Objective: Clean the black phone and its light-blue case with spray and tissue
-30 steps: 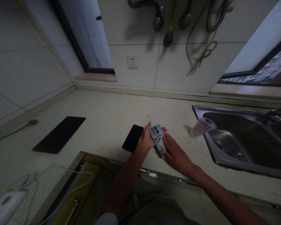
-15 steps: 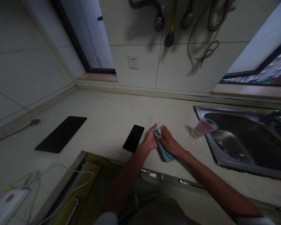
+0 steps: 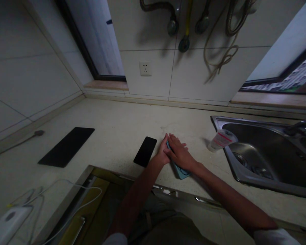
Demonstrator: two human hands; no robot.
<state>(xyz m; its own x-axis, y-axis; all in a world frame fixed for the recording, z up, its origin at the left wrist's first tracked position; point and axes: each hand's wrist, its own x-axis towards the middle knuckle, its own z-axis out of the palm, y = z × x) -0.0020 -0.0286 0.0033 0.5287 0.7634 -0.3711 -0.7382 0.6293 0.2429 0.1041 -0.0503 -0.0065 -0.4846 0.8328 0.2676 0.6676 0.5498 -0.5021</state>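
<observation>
A light blue phone case (image 3: 181, 172) lies on the pale countertop (image 3: 117, 119), mostly covered by my hands. My right hand (image 3: 179, 153) lies flat on top of it, fingers stretched out and close together. Along the case's left edge sits my left hand (image 3: 162, 153), fingers curled against its side and partly hidden under the right hand. A black phone (image 3: 145, 151) lies face up just left of my left hand, apart from it.
A larger black tablet (image 3: 66, 146) lies at the left. A white tube (image 3: 220, 139) rests against the steel sink (image 3: 265, 153) on the right. A white charger with cables (image 3: 7, 223) sits bottom left. An open gap (image 3: 91, 204) cuts the counter's front edge.
The case was held tilted with its printed back showing; it now lies flat on the counter. My right hand slid up over it and covers it.
</observation>
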